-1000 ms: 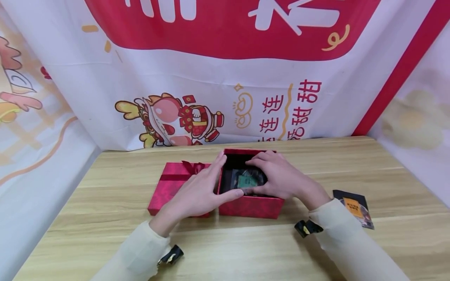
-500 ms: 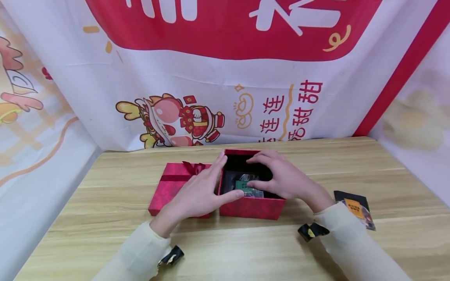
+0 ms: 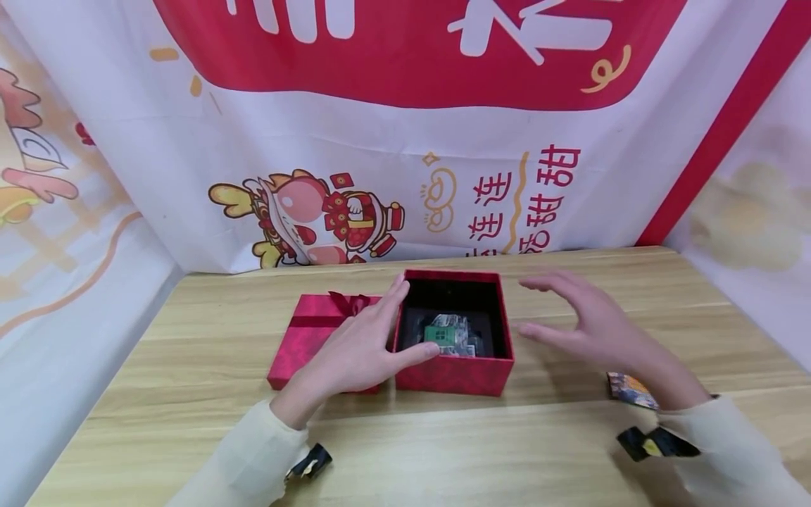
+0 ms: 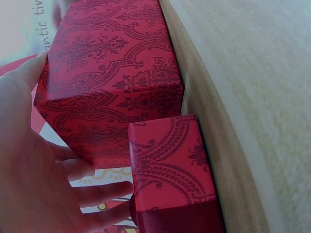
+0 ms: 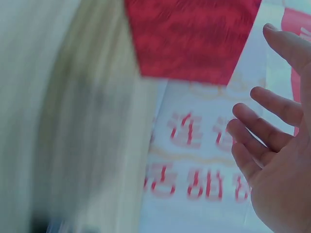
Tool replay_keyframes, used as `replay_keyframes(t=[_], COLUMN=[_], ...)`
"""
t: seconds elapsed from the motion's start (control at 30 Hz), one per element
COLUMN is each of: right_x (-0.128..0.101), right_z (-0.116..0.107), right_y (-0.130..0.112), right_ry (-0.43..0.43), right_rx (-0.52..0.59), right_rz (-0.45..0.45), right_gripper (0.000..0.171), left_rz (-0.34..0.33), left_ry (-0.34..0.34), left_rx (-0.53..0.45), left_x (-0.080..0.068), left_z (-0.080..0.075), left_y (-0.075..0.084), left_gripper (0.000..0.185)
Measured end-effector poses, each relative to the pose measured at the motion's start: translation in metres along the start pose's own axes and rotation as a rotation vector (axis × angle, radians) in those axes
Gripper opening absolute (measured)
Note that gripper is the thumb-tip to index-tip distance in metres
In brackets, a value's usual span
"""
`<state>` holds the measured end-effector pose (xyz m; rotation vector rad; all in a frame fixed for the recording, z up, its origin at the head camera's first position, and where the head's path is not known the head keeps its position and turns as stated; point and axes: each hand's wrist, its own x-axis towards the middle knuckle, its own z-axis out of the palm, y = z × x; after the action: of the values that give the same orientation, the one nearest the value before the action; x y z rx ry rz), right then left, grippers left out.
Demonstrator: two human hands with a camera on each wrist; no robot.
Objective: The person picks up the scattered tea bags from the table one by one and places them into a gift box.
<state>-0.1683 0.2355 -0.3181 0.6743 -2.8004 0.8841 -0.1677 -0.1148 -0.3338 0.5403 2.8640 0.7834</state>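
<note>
Left hand [image 3: 355,352] steadying open red box [image 3: 453,373] on tabletop [image 3: 443,451], fingers straight against its wall; packet [image 3: 451,336] lying inside. Right hand [image 3: 595,327] beside box, fingers spread, holding nothing.

Red lid with bow [image 3: 317,331], dark packet [image 3: 629,389], wooden table [image 3: 443,451], festive banner [image 3: 380,141]

One open red box [image 3: 453,373], one lid [image 3: 310,331], two packets [image 3: 451,334].

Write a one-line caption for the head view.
Left hand steadies open red box holding a packet; right hand hovers open beside it.
</note>
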Motion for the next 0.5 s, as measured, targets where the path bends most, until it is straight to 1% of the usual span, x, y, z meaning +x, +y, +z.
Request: replay_keyframes(t=[0.17, 0.33, 0.4, 0.5], right_x=[-0.029, -0.056, -0.065, -0.076], right_z=[-0.017, -0.030, -0.033, -0.038], right_y=[0.031, 0.068, 0.082, 0.100], right_ry=[-0.009, -0.022, -0.038, -0.092], right_rx=[-0.040, -0.059, -0.057, -0.054], right_rz=[0.075, 0.093, 0.107, 0.148], right_gripper=[0.069, 0.080, 0.086, 0.095], left_rz=[0.008, 0.009, 0.012, 0.009], left_ry=[0.000, 0.001, 0.002, -0.001], left_rx=[0.002, 0.001, 0.002, -0.002], left_x=[-0.001, 0.000, 0.000, 0.000], left_z=[0.001, 0.001, 0.000, 0.000], left_y=[-0.001, -0.001, -0.001, 0.000], left_gripper=[0.113, 0.113, 0.113, 0.113])
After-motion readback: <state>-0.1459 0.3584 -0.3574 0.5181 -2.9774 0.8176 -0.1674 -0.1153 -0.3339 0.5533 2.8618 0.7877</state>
